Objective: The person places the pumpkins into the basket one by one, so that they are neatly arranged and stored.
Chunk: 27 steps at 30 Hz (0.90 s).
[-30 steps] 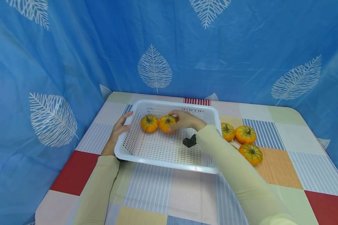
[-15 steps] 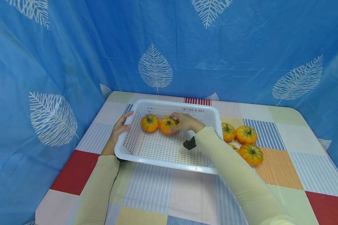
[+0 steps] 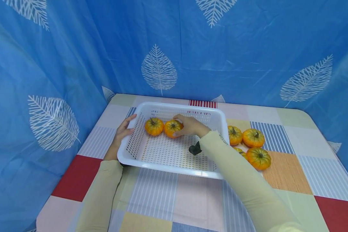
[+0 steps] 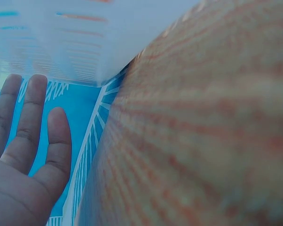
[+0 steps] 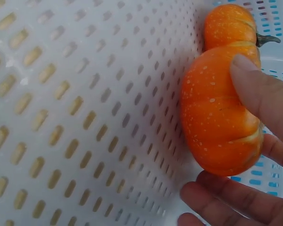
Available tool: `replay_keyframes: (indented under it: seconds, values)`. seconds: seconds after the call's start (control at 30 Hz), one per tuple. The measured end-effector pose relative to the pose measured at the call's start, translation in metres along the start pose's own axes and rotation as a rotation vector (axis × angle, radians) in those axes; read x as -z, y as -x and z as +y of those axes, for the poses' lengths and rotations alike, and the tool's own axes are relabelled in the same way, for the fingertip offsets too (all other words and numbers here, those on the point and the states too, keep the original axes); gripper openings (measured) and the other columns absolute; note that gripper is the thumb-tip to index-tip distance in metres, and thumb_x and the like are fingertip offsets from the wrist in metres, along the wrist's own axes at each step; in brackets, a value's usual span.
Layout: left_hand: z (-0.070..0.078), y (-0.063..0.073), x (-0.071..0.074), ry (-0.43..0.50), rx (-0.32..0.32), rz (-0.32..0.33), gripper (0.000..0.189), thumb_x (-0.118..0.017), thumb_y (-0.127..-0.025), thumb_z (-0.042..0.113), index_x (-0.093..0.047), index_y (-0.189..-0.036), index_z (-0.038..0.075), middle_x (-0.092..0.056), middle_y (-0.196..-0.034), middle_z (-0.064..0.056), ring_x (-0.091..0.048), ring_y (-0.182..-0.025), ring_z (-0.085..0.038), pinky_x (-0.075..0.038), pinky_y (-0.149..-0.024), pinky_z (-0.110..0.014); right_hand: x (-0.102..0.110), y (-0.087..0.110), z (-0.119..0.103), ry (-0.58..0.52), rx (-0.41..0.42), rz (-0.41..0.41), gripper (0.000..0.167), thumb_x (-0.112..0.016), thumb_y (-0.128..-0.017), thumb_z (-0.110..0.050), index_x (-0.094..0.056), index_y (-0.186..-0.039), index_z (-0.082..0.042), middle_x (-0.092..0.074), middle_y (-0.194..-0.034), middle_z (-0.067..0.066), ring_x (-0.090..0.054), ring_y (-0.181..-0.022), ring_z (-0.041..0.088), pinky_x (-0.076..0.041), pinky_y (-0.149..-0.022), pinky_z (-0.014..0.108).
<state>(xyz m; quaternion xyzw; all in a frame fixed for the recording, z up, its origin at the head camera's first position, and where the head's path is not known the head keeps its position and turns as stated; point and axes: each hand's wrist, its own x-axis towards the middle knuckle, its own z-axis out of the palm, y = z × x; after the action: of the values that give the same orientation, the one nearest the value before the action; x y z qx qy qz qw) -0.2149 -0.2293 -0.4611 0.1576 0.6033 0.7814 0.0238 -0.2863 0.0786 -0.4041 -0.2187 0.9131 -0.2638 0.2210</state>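
In the head view a white perforated plastic basket (image 3: 168,170) stands on the table. Two small orange pumpkins sit inside it near the back left, side by side. The left one (image 3: 154,127) is untouched by a hand. My right hand (image 3: 188,125) holds the right pumpkin (image 3: 171,128); in the right wrist view the thumb (image 5: 247,66) presses its top side, with fingers beneath and behind it. My left hand (image 3: 122,132) rests at the basket's left end. Its fingers (image 4: 26,127) are nearly straight beside the outer wall in the left wrist view.
Several more pumpkins (image 3: 253,138) lie on the checked tablecloth (image 3: 287,170) right of the basket, partly behind the right sleeve. A dark piece (image 3: 195,148) shows beside the right wrist. A blue leaf-patterned curtain (image 3: 191,64) hangs behind and at the left.
Almost nothing differs. The right hand stays on the same pumpkin with only a tiny shift of the forearm, and the left hand keeps its place at the basket's left end.
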Motion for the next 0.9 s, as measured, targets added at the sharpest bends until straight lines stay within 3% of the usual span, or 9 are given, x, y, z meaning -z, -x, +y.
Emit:
replay_keyframes:
  seconds: [0.37, 0.73, 0.9]
  values:
    - [0.002, 0.001, -0.002, -0.016, 0.033, 0.028, 0.065, -0.036, -0.098, 0.003, -0.051, -0.152, 0.035, -0.019, -0.174, -0.019, -0.042, -0.139, -0.030, -0.049, -0.105, -0.035, 0.012, 0.015, -0.009, -0.022, -0.025, -0.023, 0.091, -0.076, -0.101, -0.033, -0.024, -0.172, -0.011, -0.033, -0.173, 0.021, -0.037, -0.155, 0.043, -0.033, -0.123, 0.061]
    - [0.002, 0.001, -0.002, -0.016, -0.001, 0.021, 0.066, -0.035, -0.097, 0.000, -0.055, -0.148, 0.036, -0.018, -0.173, -0.023, -0.040, -0.142, -0.024, -0.043, -0.108, -0.035, 0.028, 0.037, -0.014, -0.148, 0.070, 0.084, 0.073, -0.075, -0.102, -0.027, -0.042, -0.163, -0.003, -0.050, -0.158, 0.029, -0.054, -0.141, 0.048, -0.046, -0.114, 0.059]
    - [0.002, 0.001, -0.001, 0.001, 0.004, 0.021, 0.064, -0.035, -0.098, 0.001, -0.056, -0.148, 0.037, -0.019, -0.172, -0.021, -0.041, -0.141, -0.023, -0.044, -0.108, -0.033, 0.032, 0.049, -0.015, -0.191, 0.147, 0.119, 0.065, -0.076, -0.102, -0.024, -0.051, -0.157, -0.002, -0.056, -0.155, 0.026, -0.057, -0.138, 0.045, -0.048, -0.113, 0.057]
